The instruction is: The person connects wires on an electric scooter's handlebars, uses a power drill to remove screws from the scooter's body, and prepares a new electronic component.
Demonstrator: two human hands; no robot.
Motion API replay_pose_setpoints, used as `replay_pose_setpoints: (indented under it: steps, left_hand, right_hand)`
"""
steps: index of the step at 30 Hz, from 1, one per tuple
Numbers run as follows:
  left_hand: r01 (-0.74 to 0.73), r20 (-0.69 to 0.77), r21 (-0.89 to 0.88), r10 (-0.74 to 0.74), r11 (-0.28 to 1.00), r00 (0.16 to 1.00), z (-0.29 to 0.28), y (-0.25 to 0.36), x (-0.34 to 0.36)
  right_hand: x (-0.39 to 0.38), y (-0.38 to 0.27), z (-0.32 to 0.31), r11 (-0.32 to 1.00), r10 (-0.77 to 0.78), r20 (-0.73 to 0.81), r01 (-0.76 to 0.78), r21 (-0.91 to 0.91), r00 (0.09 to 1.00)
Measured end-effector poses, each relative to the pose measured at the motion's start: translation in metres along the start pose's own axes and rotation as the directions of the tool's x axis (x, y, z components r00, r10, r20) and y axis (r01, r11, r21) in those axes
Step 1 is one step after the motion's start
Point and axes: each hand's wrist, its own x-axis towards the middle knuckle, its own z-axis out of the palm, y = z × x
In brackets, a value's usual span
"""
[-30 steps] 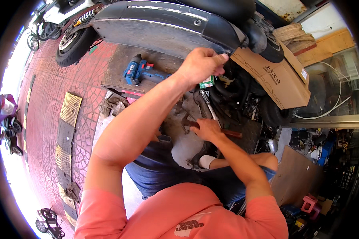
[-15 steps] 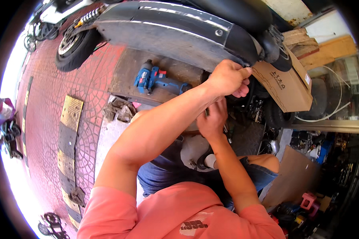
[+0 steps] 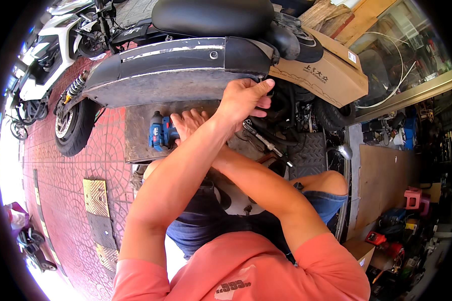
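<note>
A black electric scooter [image 3: 160,93] lies on its side across the top of the view. My left hand [image 3: 246,100] is at its lower right edge, thumb and fingers pinched together; whatever is between them is too small to make out. My right arm crosses beneath the left one. My right hand [image 3: 188,124] lies over the handle of a blue impact driver [image 3: 160,134], fingers curled across it; the grip is partly hidden. The driver rests on a worn wooden board [image 3: 135,133]. A metal ratchet-like tool [image 3: 263,138] lies to the right of my hands.
A cardboard box [image 3: 319,75] leans behind the scooter's right end, by a black tyre [image 3: 334,115]. A textured black mat [image 3: 309,155] is near my knee. Parked scooters [image 3: 50,50] stand on the red paving at left. A pink stool [image 3: 414,199] is at right.
My right hand has gone from beside the left hand, leftward under my left arm, onto the impact driver. My left hand stays pinched at the scooter's edge. The whole view has shifted.
</note>
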Motion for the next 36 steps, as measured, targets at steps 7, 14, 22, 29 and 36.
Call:
replay_pose_setpoints:
  steps: [7, 14, 22, 29, 36]
  left_hand:
    - [0.026, 0.000, -0.022, -0.026, 0.999, 1.000, 0.001, -0.001, 0.002]
    - [0.096, 0.193, -0.184, -0.060, 0.978, 0.979, -0.019, -0.004, 0.001]
    - [0.044, -0.114, -0.108, -0.056, 0.993, 0.992, 0.010, -0.003, -0.007]
    - [0.100, 0.029, -0.347, -0.096, 0.932, 0.995, 0.010, -0.008, -0.010]
    - [0.111, -0.046, -0.359, -0.136, 0.927, 0.990, 0.008, -0.008, -0.003]
  right_hand:
    - [-0.045, 0.008, -0.022, 0.987, 0.120, -0.001, -0.119, 0.112, 0.993]
    - [-0.174, 0.025, -0.067, 0.890, 0.418, -0.170, -0.365, 0.273, 0.892]
    - [-0.252, 0.048, -0.054, 0.507, 0.744, -0.122, -0.437, 0.743, 0.656]
    - [-0.258, 0.059, -0.046, 0.410, 0.783, -0.074, -0.422, 0.809, 0.618]
    - [-0.268, 0.070, -0.009, 0.421, 0.808, 0.024, -0.605, 0.676, 0.589]
